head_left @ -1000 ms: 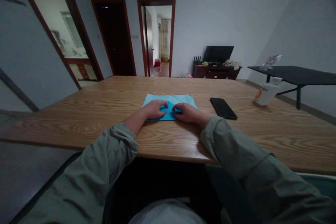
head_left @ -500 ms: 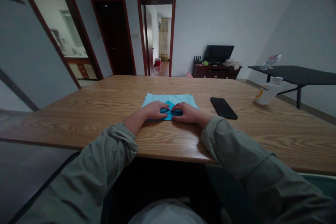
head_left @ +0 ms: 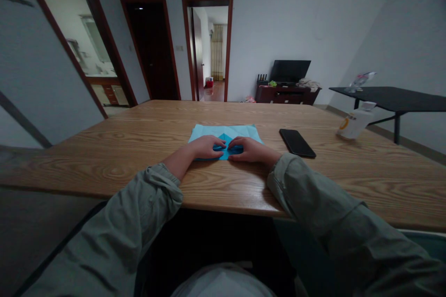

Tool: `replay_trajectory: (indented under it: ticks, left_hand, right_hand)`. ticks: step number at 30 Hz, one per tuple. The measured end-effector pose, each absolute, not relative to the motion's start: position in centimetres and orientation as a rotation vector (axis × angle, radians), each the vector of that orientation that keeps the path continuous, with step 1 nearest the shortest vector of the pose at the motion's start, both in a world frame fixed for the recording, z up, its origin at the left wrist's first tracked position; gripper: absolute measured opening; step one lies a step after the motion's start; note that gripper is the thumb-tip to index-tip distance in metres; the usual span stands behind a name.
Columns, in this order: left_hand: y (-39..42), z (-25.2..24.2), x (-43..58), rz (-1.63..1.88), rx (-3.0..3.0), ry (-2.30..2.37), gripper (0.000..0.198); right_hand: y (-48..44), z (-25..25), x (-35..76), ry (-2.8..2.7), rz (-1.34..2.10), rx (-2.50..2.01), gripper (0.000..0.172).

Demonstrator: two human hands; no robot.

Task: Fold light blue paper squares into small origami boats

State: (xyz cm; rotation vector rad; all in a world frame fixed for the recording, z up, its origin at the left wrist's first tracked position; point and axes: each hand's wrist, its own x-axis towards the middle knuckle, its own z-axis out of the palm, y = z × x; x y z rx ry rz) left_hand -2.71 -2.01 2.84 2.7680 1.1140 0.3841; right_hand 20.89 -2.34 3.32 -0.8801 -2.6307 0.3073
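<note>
A sheet of light blue paper, partly folded, lies flat on the wooden table in front of me. My left hand rests on its near left part, fingers curled and pressing down on a fold. My right hand mirrors it on the near right part, fingers pressed onto the paper. The fingertips of both hands nearly meet at a small darker blue folded point in the middle. Grey-green sleeves cover both forearms.
A black phone lies face up to the right of the paper. A white bottle stands near the table's right edge. Beyond it is a black side table, and a TV stand and open doorways at the back.
Both hands have drawn slightly closer together over the central fold. The paper stays where it was.
</note>
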Motion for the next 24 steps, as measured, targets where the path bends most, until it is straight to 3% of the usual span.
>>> replay_trajectory:
  ticks: [8,14,24]
  left_hand:
    - [-2.2,3.1,-2.9,0.314,2.666,1.111,0.075]
    - [-2.3,3.2,-3.0,0.337,2.643,1.132,0.074]
    - [-2.3,3.6,-3.3,0.434,2.549,1.114,0.049]
  right_hand:
    - [-1.9,3.9,22.0,-2.708,0.328,-0.926,0.068]
    - [-2.0,3.9,22.2,-2.715,0.366,-1.009,0.059]
    - [-1.9,4.0,22.2,-2.661,0.41,-1.076,0.036]
